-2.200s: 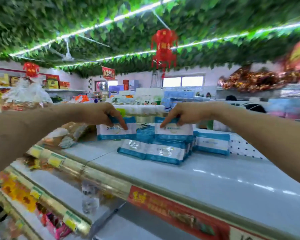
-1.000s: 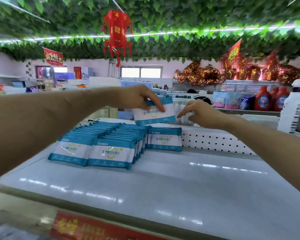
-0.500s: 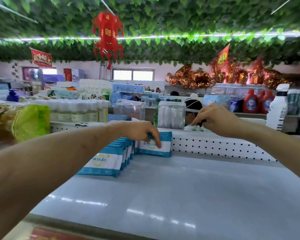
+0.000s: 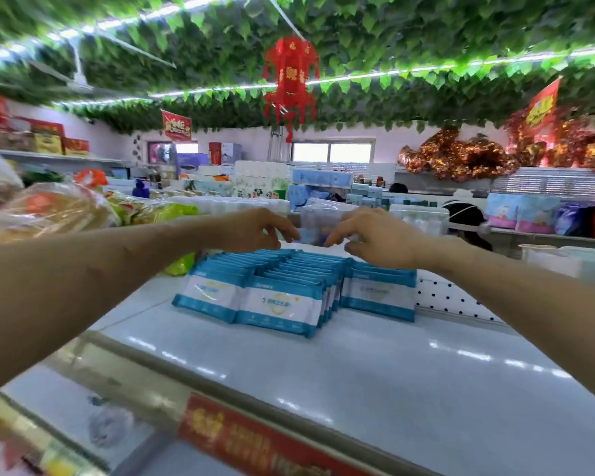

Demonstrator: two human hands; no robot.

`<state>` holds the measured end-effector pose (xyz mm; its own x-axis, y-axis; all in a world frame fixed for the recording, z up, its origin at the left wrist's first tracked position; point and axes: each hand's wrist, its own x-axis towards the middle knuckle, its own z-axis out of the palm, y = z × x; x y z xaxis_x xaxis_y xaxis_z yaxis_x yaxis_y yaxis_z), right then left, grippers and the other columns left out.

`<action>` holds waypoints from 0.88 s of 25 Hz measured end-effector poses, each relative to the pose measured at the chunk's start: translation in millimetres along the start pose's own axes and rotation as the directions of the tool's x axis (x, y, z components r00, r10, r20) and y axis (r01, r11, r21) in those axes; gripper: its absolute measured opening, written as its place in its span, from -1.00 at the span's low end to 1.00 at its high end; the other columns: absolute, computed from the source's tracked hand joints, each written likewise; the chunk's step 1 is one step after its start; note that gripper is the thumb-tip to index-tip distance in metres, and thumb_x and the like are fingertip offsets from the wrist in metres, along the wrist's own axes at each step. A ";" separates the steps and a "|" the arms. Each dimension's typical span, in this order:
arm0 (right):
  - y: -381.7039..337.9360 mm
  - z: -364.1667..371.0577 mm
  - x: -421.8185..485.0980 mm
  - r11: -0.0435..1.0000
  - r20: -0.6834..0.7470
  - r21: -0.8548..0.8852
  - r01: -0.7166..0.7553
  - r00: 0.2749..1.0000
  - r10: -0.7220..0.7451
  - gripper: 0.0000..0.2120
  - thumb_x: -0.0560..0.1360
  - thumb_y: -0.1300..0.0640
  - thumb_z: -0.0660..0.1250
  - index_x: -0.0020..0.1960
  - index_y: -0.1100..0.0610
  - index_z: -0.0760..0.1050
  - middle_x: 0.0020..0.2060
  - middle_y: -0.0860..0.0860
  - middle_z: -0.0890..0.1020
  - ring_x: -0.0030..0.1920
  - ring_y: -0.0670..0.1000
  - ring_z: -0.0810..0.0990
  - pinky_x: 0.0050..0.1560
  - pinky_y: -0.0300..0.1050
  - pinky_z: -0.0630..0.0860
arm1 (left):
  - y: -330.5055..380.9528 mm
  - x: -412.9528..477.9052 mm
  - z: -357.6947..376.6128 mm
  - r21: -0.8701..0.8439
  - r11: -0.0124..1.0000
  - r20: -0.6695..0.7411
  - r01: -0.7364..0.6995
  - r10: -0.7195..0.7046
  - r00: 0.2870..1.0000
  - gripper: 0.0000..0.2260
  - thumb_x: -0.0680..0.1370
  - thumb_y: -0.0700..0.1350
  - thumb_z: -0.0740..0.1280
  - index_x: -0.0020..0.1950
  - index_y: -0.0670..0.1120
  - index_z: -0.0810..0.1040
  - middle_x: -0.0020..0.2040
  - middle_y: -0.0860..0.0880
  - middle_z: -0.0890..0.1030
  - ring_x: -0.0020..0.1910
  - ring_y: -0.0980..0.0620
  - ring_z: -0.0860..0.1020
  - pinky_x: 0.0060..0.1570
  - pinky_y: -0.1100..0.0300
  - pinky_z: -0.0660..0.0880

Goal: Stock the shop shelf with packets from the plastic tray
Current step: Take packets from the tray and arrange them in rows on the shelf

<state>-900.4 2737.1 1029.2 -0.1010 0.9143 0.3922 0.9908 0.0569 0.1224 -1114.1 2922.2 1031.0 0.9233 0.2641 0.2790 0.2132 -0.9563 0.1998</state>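
On shelf (image 4: 358, 372), packets (image 4: 279, 307), print illegible.

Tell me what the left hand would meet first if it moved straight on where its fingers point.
Probably the right hand: the left hand points rightward at its fingertips, above the packets. A clear container shows between them, seemingly farther back; depth is unclear.

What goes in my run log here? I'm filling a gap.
left hand: over packets, empty | right hand: over packets, empty | packets: standing rows on shelf
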 end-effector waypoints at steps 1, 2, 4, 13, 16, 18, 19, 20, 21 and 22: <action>-22.8 5.9 21.5 0.998 0.005 0.035 0.054 0.999 -0.054 -0.68 0.58 0.18 0.30 0.23 -0.13 0.63 0.06 -0.17 0.59 0.09 -0.10 0.53 0.19 -0.02 0.48 | -12.1 -26.6 -10.7 0.025 0.997 -0.018 0.078 -0.078 0.997 -0.66 0.64 -0.22 0.33 0.33 0.13 0.60 0.24 0.11 0.64 0.12 0.23 0.58 0.22 0.19 0.55; -49.3 11.4 42.3 0.991 0.005 0.066 0.116 0.993 -0.117 -0.68 0.58 0.18 0.31 0.24 -0.11 0.63 0.07 -0.16 0.60 0.08 -0.10 0.54 0.18 -0.02 0.51 | -22.7 -56.0 -21.0 0.044 0.987 -0.036 0.157 -0.156 0.987 -0.68 0.64 -0.18 0.34 0.33 0.15 0.59 0.23 0.11 0.64 0.13 0.18 0.59 0.22 0.15 0.55; -107.0 25.3 85.6 0.964 0.010 0.127 0.233 0.972 -0.236 -0.69 0.58 0.17 0.31 0.25 -0.08 0.62 0.11 -0.11 0.62 0.10 -0.07 0.56 0.21 -0.04 0.50 | -41.2 -120.5 -40.6 0.066 0.950 -0.090 0.304 -0.298 0.950 -0.71 0.65 -0.15 0.34 0.34 0.12 0.59 0.22 0.10 0.64 0.14 0.12 0.60 0.18 0.20 0.51; -385.1 114.7 165.3 0.720 0.036 0.388 0.575 0.771 -0.636 -0.70 0.55 0.19 0.33 0.22 -0.03 0.64 0.02 -0.10 0.62 0.04 -0.02 0.60 0.12 0.02 0.52 | -67.0 -419.5 -30.5 0.085 0.627 -0.173 0.774 -0.756 0.631 -0.71 0.63 -0.06 0.35 0.35 0.11 0.59 0.17 0.15 0.63 0.15 0.11 0.59 0.21 0.06 0.52; -458.0 163.7 147.3 0.646 0.091 0.480 0.594 0.698 -0.710 -0.71 0.55 0.18 0.32 0.21 -0.02 0.64 0.05 -0.05 0.64 0.05 -0.01 0.60 0.08 0.00 0.54 | -59.7 -486.7 15.9 0.051 0.508 -0.165 0.860 -0.845 0.509 -0.69 0.62 -0.12 0.32 0.36 0.06 0.60 0.17 0.09 0.63 0.12 0.08 0.58 0.19 0.10 0.51; -491.4 203.1 123.8 0.617 0.147 0.509 0.600 0.646 -0.749 -0.72 0.56 0.22 0.31 0.23 0.06 0.64 0.11 0.01 0.66 0.10 0.04 0.60 0.03 -0.11 0.47 | -51.0 -518.8 58.5 0.020 0.451 -0.118 0.892 -0.885 0.450 -0.68 0.61 -0.14 0.32 0.36 0.03 0.60 0.21 0.04 0.65 0.12 0.04 0.60 0.20 0.08 0.51; -504.4 224.9 108.7 0.599 0.173 0.541 0.590 0.619 -0.766 -0.71 0.55 0.25 0.31 0.22 0.09 0.64 0.11 0.04 0.67 0.10 0.06 0.60 0.03 -0.12 0.47 | -47.1 -534.4 82.9 0.000 0.426 -0.084 0.904 -0.901 0.425 -0.67 0.60 -0.15 0.33 0.36 0.03 0.60 0.22 0.01 0.66 0.14 0.01 0.60 0.21 0.05 0.51; -514.2 246.2 91.0 0.582 0.203 0.579 0.571 0.591 -0.781 -0.71 0.53 0.27 0.31 0.21 0.12 0.65 0.10 0.06 0.68 0.09 0.06 0.61 0.05 -0.10 0.49 | -42.7 -548.6 107.9 -0.011 0.401 -0.046 0.916 -0.915 0.400 -0.66 0.59 -0.16 0.33 0.36 0.02 0.60 0.24 -0.01 0.65 0.15 -0.01 0.60 0.22 0.05 0.51; -521.3 267.7 73.0 0.577 0.248 0.610 0.542 0.562 -0.789 -0.69 0.53 0.27 0.30 0.22 0.12 0.65 0.08 0.05 0.68 0.08 0.05 0.62 0.07 -0.09 0.50 | -37.6 -561.4 132.5 -0.011 0.379 -0.004 0.925 -0.925 0.379 -0.66 0.59 -0.16 0.33 0.36 0.01 0.60 0.25 -0.02 0.64 0.17 -0.03 0.60 0.22 0.07 0.50; -526.5 287.6 54.4 0.570 0.289 0.637 0.519 0.525 -0.801 -0.69 0.53 0.28 0.30 0.22 0.13 0.65 0.07 0.04 0.67 0.07 0.03 0.62 0.04 -0.12 0.48 | -33.1 -573.4 156.6 -0.005 0.362 0.043 0.932 -0.931 0.362 -0.66 0.59 -0.16 0.33 0.37 0.01 0.60 0.26 -0.03 0.64 0.18 -0.03 0.60 0.22 0.10 0.49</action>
<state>-1401.8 2872.3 723.9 -0.8206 0.5500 -0.1553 0.5692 0.7625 -0.3076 -1600.6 2782.8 717.4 0.1492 0.9808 -0.1255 0.9362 -0.0993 0.3370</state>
